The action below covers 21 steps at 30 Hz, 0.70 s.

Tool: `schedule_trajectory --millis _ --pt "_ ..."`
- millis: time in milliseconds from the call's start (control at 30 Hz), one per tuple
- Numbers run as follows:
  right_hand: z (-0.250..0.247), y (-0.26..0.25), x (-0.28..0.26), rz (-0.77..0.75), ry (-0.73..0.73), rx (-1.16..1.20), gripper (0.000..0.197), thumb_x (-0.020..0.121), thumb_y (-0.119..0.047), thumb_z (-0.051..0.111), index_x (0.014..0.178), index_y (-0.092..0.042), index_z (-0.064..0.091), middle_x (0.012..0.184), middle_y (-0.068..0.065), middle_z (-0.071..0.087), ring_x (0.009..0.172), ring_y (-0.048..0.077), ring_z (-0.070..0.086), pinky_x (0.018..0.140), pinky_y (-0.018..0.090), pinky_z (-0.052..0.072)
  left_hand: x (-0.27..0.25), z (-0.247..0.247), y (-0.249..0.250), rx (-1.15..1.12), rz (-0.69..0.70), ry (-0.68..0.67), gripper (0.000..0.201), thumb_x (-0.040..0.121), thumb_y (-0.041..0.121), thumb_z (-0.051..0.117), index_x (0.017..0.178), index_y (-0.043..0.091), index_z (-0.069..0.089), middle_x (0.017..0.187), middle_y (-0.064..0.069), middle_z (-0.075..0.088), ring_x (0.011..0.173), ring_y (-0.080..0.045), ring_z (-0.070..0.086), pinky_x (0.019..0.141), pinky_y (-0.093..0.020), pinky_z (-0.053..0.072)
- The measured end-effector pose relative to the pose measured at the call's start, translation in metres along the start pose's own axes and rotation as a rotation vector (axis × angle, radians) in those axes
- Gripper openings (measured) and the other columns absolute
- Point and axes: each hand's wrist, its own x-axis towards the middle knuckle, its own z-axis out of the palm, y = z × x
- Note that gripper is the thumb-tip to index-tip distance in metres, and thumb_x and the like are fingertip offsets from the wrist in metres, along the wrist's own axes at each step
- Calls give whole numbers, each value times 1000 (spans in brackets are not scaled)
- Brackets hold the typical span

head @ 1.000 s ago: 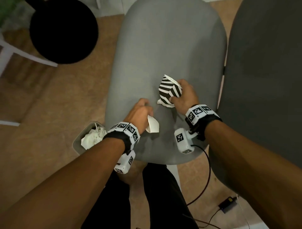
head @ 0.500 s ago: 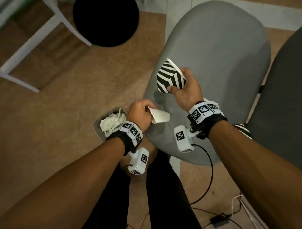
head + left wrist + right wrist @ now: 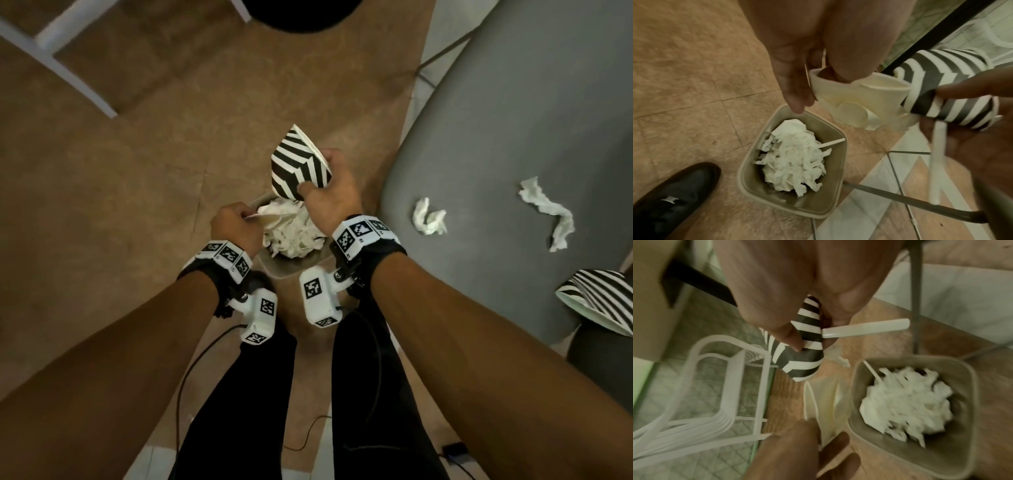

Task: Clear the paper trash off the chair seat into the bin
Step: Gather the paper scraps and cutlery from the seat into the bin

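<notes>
Now left hand point(image 3: 233, 226) pinches a white cup point(image 3: 855, 104), right hand point(image 3: 329, 198) grips a striped cup point(image 3: 299, 168) (both above the bin point(image 3: 797, 209))

Floor: brown tiled floor point(image 3: 130, 178), with a pale strip beside the chair.
Stool: round black seat point(image 3: 301, 13) at the top edge.
Frame: white-painted wooden frame point(image 3: 65, 65), upper left.
Footwear: black leather shoe point(image 3: 672, 193) beside the bin.
Cabling: thin black cable point(image 3: 308, 435) across the floor.
Rack: white wire rack point(image 3: 715, 386), blurred.
</notes>
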Motion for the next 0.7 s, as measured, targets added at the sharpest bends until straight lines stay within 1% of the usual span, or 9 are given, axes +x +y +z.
schedule_trajectory --millis 67,133,200,300,367,467,533,633,700 --pt "16 20 -1 55 -1 -4 40 82 -4 67 112 -26 53 90 -17 63 78 -5 61 65 8 49 10 2 -16 -17 -40 16 24 72 24 50 79 15 71 73 -8 72 68 -31 70 63 -47 62" --pt "28 40 -2 124 -30 -23 36 82 -8 69 109 -27 54 91 -15 64 79 -2 63 73 19 55 19 6 -30 -31 -61 -8 30 74 31 46 81 14 70 76 -10 72 71 -33 71 65 -49 62" --pt "37 61 -4 195 -81 -60 35 85 -14 69 116 -26 58 110 -7 68 97 10 67 93 33 55 26 8 -38 -58 -111 -87 32 73 36 45 84 22 71 86 -11 74 82 -34 71 74 -51 61" --pt "34 77 -9 248 -163 -156 49 89 -28 67 136 -27 54 141 -3 57 128 16 55 110 31 42 30 3 -40 -48 -113 -165 27 73 32 47 85 36 71 95 -7 75 91 -32 70 84 -50 59" --pt "22 81 -10 262 -180 -150 49 91 -27 66 138 -23 52 138 -3 59 126 16 56 103 21 43 32 0 -38 -40 -82 -189 27 73 27 48 77 41 70 98 -7 74 95 -32 70 87 -51 58" --pt "3 73 -15 218 -151 -168 37 94 -18 61 131 -16 57 108 -3 69 88 7 65 66 0 42 19 -1 -17 19 -6 -199 21 77 22 57 88 33 71 100 -4 74 95 -26 70 89 -44 58" --pt "-9 62 -18 148 -148 -189 30 93 -21 57 123 -23 60 100 -5 73 81 7 67 72 9 52 3 6 7 82 97 -197 22 85 19 57 103 24 69 104 -2 72 96 -21 68 89 -36 55" --pt "-39 34 -20 41 -135 -129 23 90 -23 53 109 -27 65 96 -2 75 88 16 72 87 40 59 -26 24 53 192 329 -183 23 88 25 50 102 23 68 104 1 72 95 -21 67 87 -36 55" --pt "-76 12 -21 -14 -62 -21 22 90 -20 52 107 -23 66 95 1 75 85 18 73 86 42 60 -48 41 87 260 469 -231 20 86 23 53 102 23 66 105 0 71 94 -22 66 85 -34 54"
